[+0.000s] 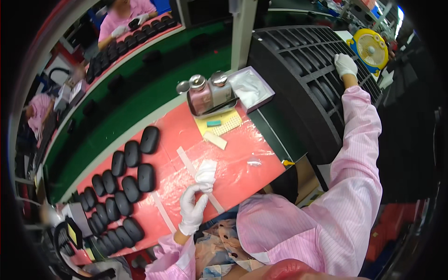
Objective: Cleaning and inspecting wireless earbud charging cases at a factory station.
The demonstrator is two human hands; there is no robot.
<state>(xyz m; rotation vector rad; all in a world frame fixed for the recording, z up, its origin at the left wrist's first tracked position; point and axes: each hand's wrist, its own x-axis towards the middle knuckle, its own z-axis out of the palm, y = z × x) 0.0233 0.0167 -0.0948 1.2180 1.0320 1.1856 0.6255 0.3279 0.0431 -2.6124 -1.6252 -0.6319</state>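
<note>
My left hand, in a white glove, is closed on a crumpled white cloth above the pink-covered table. Far to the right, my gloved right hand reaches over a black compartment tray whose slots hold dark rounded pieces. Its fingers curl down at the slots, and whether they grip a piece is hidden. Rows of black oval cases stand on the table's left side, apart from both hands.
Two pump bottles stand in a small tray beside a box of white wipes. A yellow sponge sheet lies in front. Behind the tray is a yellow-and-blue fan. Across the green surface, a co-worker in pink handles similar black pieces.
</note>
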